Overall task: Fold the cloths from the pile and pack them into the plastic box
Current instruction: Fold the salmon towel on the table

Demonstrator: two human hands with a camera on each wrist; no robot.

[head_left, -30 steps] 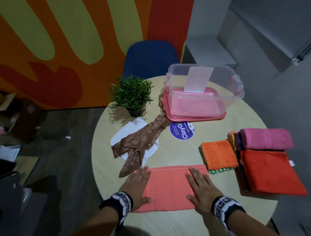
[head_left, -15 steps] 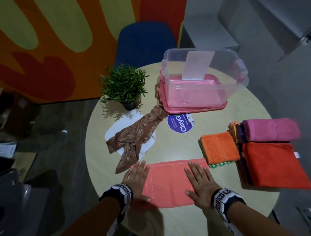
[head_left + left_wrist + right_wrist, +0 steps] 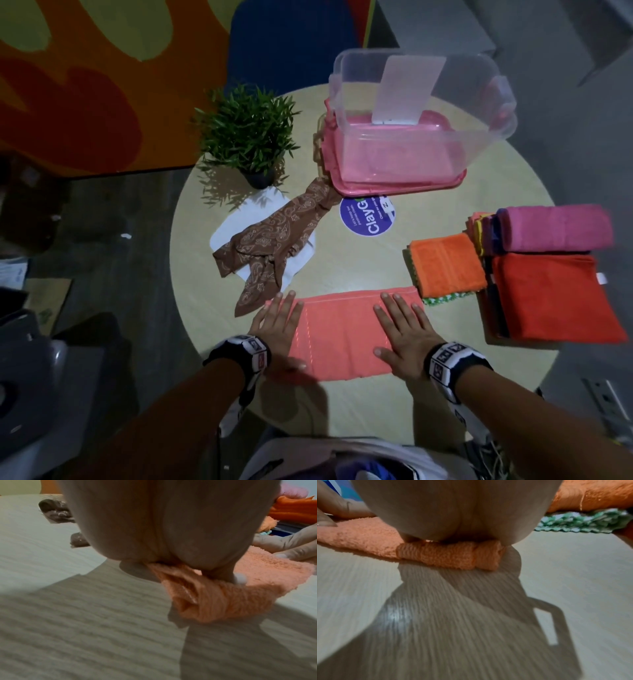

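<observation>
Both hands lie flat on one salmon cloth (image 3: pixel 339 329) at the near edge of the round table (image 3: pixel 342 260). The left hand (image 3: pixel 277 329) covers the left end of it and the right hand (image 3: pixel 404 335) covers the right part, fingers straight and spread, palms pressing down; neither hand grips anything. In the left wrist view the near left corner of the cloth is bunched and a little raised under the palm, so this fold is not yet neat there. In the right wrist view the near edge shows as a doubled, thick layer, so the cloth seems to be folded at least once already.

The plastic box (image 3: pixel 421 113) stands at the far side of the table on a pink lid or tray, and it looks to hold no cloths; only a white card leans inside. So I judge that nothing is packed yet. On the right, a small orange cloth (image 3: pixel 445 267) lies on a green one just beside the salmon cloth, and further right is the pile (image 3: pixel 548 274) with a red cloth and a pink one on top. Whether these are finished or waiting I cannot tell. A brown patterned scarf (image 3: pixel 274 246) lies unfolded on a white sheet near the potted plant (image 3: pixel 246 130). Most of the task seems to remain: finishing this fold, the other cloths, and all the packing.
</observation>
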